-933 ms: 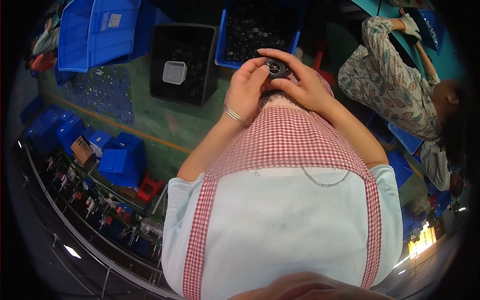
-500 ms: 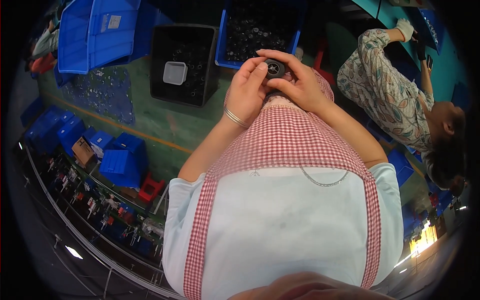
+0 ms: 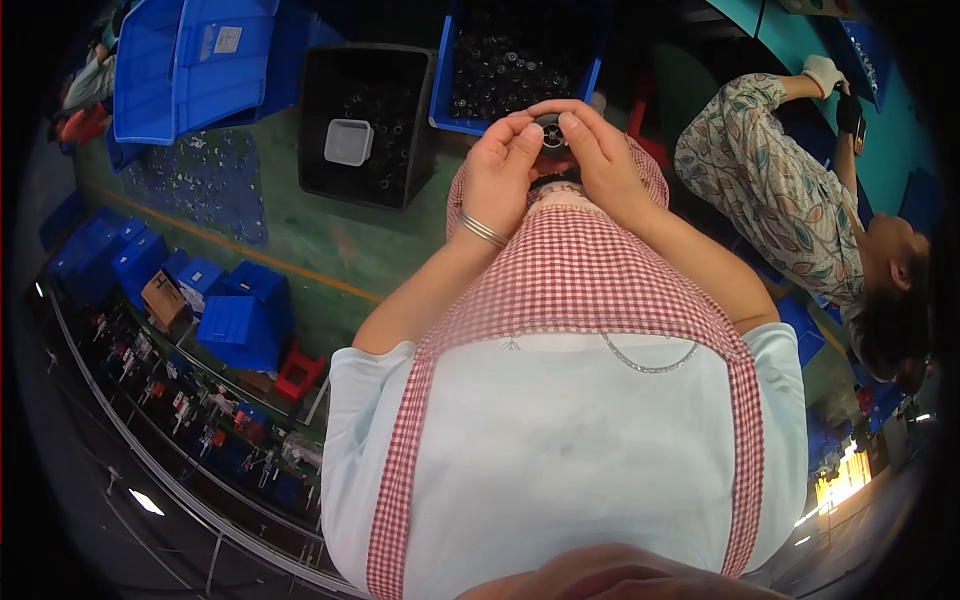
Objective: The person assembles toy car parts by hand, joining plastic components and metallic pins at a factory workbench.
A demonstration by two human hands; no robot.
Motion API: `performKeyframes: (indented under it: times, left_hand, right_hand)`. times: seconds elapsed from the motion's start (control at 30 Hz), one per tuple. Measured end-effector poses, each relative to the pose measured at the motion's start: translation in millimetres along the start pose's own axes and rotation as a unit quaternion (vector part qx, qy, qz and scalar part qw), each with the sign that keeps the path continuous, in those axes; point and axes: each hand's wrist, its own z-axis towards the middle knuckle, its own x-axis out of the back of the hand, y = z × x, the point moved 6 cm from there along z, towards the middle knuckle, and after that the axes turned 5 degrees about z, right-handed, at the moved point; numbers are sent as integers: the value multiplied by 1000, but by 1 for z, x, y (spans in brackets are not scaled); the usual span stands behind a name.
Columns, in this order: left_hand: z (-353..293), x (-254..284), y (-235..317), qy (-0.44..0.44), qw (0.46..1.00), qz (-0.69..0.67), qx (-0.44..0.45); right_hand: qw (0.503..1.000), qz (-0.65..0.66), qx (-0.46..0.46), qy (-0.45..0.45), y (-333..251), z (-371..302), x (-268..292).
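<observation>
A small round black wheel (image 3: 551, 136) with a silver spoked centre is held between my two hands, above the lap of my red checked apron (image 3: 560, 270). My left hand (image 3: 500, 172) is closed on its left side, thumb pointing up along the edge. From the right, my right hand (image 3: 607, 165) grips it, with the index finger curled over the far edge and the thumb at the near right. Just beyond my hands stands a blue bin (image 3: 444, 75) holding many similar black round parts (image 3: 510, 68). The wheel's underside and several fingertips are hidden.
Left of the blue bin is a black tub (image 3: 318, 150) with black parts and a small grey tray (image 3: 348, 142). Large blue bins (image 3: 145, 80) stand farther left. At right, a co-worker (image 3: 770, 175) wearing a white glove (image 3: 824, 74) works at a green table (image 3: 890, 150).
My right thumb has moved up from below the wheel to its right side. The wheel has shifted slightly right and away. The co-worker's gloved hand has moved a little lower in the picture.
</observation>
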Motion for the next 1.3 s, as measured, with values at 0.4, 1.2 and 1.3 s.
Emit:
performKeyframes:
  times: [0.4,1.2,1.3]
  left_hand:
    - [1,-9,0,-4,993,-106,57]
    - [-9,10,29,53,962,181,-199]
    - [-20,8,43,68,875,324,-353]
  right_hand:
    - [1000,10,15,-20,0,1,-4]
    - [985,141,-88,55,14,2,28]
    - [989,44,-111,-82,8,-4,14]
